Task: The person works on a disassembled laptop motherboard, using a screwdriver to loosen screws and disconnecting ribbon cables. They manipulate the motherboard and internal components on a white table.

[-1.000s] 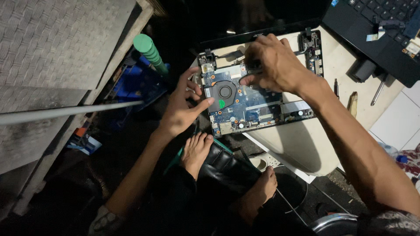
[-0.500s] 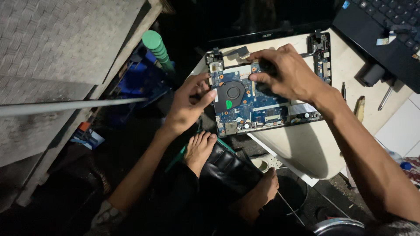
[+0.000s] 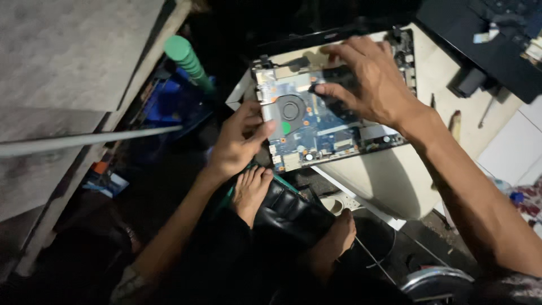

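An opened laptop base (image 3: 389, 144) lies on a small white table (image 3: 389, 181), its blue circuit board (image 3: 316, 127) and round black fan (image 3: 291, 108) exposed. My left hand (image 3: 237, 141) grips the board's left edge, thumb next to the fan. My right hand (image 3: 367, 82) rests on the upper right of the board, fingers pinched on a dark part there; what exactly it pinches is hidden in shadow. My bare feet (image 3: 251, 189) show below the table.
A second black laptop (image 3: 485, 39) sits at the top right. Screwdrivers (image 3: 454, 125) lie on the table's right side. A green-capped cylinder (image 3: 186, 59) and blue items stand left of the table, a grey rod (image 3: 84, 139) crosses at left, and black bag (image 3: 293, 212) lies underfoot.
The view has shifted, so the laptop base sits further right and higher. My right hand has slid rightward across the board; my left hand keeps its hold on the left edge.
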